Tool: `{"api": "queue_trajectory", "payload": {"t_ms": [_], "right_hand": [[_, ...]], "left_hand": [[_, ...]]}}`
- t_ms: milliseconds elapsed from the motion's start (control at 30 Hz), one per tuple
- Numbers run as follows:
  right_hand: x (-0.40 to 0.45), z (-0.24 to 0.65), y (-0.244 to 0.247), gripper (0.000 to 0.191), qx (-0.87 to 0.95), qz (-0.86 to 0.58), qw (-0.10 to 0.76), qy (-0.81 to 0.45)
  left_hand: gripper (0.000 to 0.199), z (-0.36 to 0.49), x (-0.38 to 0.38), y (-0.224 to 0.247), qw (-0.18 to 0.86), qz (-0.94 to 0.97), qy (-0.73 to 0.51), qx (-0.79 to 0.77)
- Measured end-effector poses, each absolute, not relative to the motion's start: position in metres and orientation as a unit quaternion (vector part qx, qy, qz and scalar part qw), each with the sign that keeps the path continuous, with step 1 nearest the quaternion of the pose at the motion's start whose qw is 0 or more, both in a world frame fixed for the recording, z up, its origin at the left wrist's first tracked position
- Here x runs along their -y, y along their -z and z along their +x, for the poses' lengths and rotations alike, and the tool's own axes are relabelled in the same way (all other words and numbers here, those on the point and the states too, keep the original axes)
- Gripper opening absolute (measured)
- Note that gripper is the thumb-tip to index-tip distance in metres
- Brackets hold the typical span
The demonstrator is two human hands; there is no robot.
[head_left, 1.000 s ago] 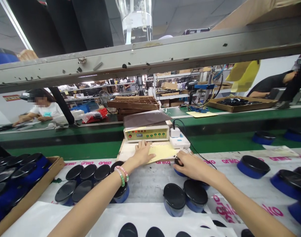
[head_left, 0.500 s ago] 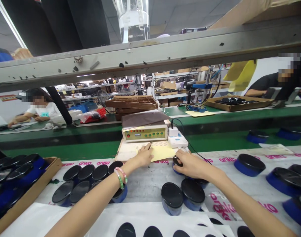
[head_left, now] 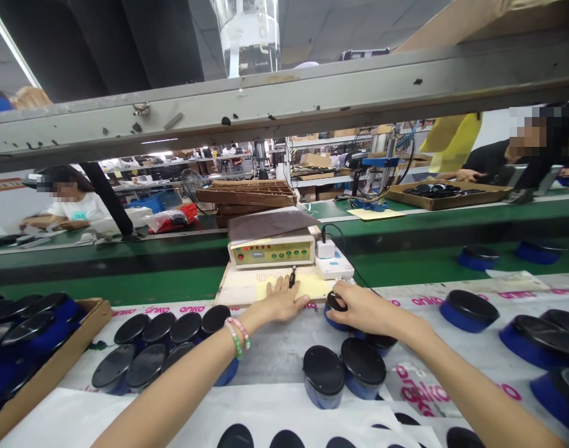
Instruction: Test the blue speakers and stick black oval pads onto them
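My left hand [head_left: 281, 303] lies with fingers spread over a yellow sheet [head_left: 319, 287] in front of a tester box [head_left: 271, 251] with a row of green buttons. A small black cable plug [head_left: 292, 277] is right at its fingertips; the hand does not close around it. My right hand [head_left: 362, 306] grips a round blue unit with a glossy black top [head_left: 335, 317] at the sheet's right front corner. Two similar round units [head_left: 324, 368] [head_left: 363, 361] stand just nearer to me, and another is partly under my right wrist.
Rows of round units [head_left: 147, 366] stand left, beside a filled cardboard box [head_left: 55, 367]. More units [head_left: 469, 310] stand right. A white power adapter [head_left: 325, 250] sits beside the tester. A metal shelf beam [head_left: 284, 102] crosses overhead. Co-workers sit beyond the green conveyor [head_left: 172, 274].
My left hand has shifted slightly right and its fingers have spread, leaving the black plug showing at the fingertips. My right hand stays on its round unit.
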State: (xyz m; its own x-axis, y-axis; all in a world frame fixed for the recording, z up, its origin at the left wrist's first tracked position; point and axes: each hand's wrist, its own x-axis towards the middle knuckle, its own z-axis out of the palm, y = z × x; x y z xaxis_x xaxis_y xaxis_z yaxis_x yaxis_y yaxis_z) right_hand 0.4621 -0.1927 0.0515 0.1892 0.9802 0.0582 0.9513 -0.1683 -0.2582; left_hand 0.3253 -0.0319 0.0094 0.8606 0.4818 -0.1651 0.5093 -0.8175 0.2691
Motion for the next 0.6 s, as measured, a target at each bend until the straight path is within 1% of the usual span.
{"api": "queue_trajectory", "payload": {"t_ms": [133, 233, 300, 367, 400, 433, 467, 500, 533, 600], "right_hand": [[0.190, 0.463, -0.049, 0.016, 0.631, -0.764, 0.119, -0.066], [0.188, 0.458, -0.048, 0.015, 0.630, -0.764, 0.113, -0.082], [0.191, 0.458, -0.050, 0.017, 0.624, -0.768, 0.111, -0.097], [0.199, 0.463, -0.056, 0.024, 0.610, -0.777, 0.107, -0.117], [0.204, 0.466, -0.060, 0.028, 0.600, -0.783, 0.103, -0.129], [0.209, 0.470, -0.063, 0.030, 0.590, -0.789, 0.096, -0.144], [0.214, 0.474, -0.067, 0.032, 0.579, -0.795, 0.087, -0.160], [0.219, 0.477, -0.070, 0.033, 0.567, -0.800, 0.077, -0.179], [0.222, 0.479, -0.072, 0.034, 0.556, -0.804, 0.066, -0.199], [0.225, 0.481, -0.075, 0.033, 0.539, -0.808, 0.050, -0.232]], "left_hand": [[0.075, 0.330, 0.017, -0.020, 0.162, 0.957, 0.064, -0.232], [0.078, 0.324, 0.022, -0.037, 0.166, 0.960, 0.033, -0.223], [0.067, 0.309, 0.041, -0.047, 0.173, 0.963, 0.004, -0.205], [0.057, 0.288, 0.068, -0.052, 0.195, 0.968, -0.004, -0.159], [0.057, 0.276, 0.083, -0.053, 0.211, 0.968, -0.001, -0.134], [0.065, 0.266, 0.096, -0.051, 0.231, 0.967, 0.008, -0.108], [0.077, 0.257, 0.107, -0.049, 0.260, 0.961, 0.012, -0.091], [0.083, 0.252, 0.115, -0.045, 0.280, 0.956, 0.011, -0.086], [0.086, 0.250, 0.120, -0.041, 0.298, 0.951, 0.007, -0.086], [0.079, 0.255, 0.122, -0.033, 0.313, 0.944, -0.029, -0.102]]}}
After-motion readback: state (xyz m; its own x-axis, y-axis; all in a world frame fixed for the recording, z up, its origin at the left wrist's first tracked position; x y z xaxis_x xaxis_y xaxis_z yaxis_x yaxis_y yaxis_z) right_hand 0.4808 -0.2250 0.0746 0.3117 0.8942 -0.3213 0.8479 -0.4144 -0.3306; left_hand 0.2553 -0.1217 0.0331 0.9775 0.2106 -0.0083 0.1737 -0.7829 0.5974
